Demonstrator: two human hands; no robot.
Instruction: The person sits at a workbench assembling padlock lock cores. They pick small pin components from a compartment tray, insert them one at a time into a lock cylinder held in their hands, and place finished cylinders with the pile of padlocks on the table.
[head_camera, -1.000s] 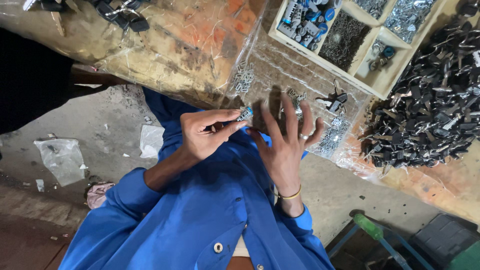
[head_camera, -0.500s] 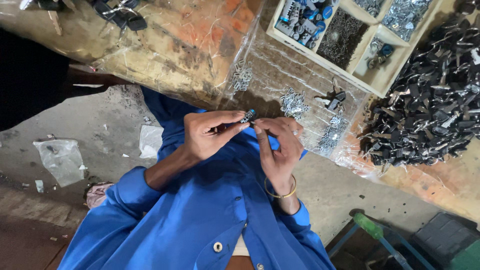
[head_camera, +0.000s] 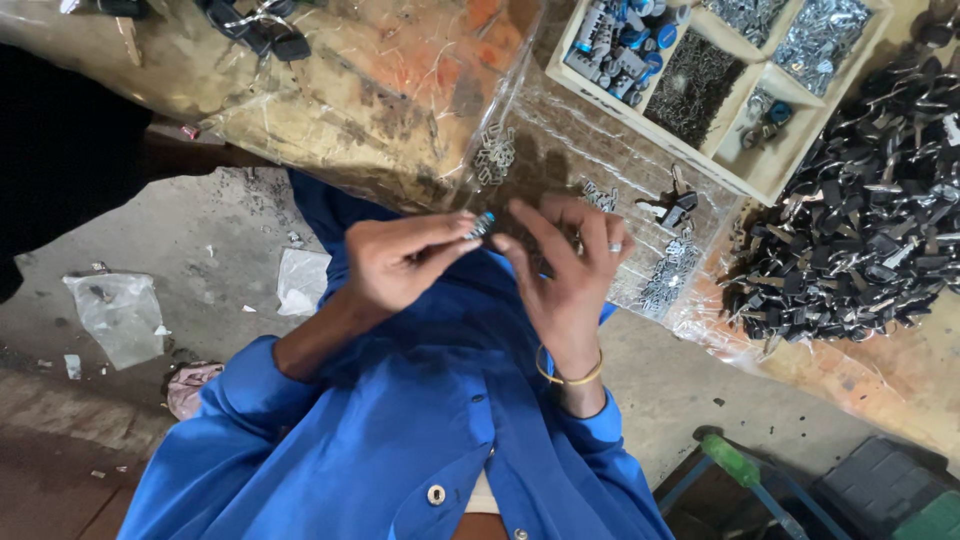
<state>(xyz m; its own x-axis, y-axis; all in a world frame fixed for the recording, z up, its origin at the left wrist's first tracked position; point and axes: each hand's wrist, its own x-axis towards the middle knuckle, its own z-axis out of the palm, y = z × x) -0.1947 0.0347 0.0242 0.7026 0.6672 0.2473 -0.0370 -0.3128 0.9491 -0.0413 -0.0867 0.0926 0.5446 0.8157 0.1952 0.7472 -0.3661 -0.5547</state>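
Left hand (head_camera: 400, 262) pinches a small blue-tipped part (head_camera: 482, 224) at its fingertips, just above the blue shirt (head_camera: 420, 400). Right hand (head_camera: 565, 270) spreads open beside it, empty. Beyond, on the plastic-covered surface (head_camera: 350, 110), a divided tray (head_camera: 700, 90) and dark key pile (head_camera: 860, 210).

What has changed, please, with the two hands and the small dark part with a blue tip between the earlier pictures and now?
The right hand let go and spread its fingers beside the small dark part with a blue tip; half a second ago it pinched the part too. The left hand kept pinching it. The compartmented wooden tray and heap of dark metal parts stayed put.
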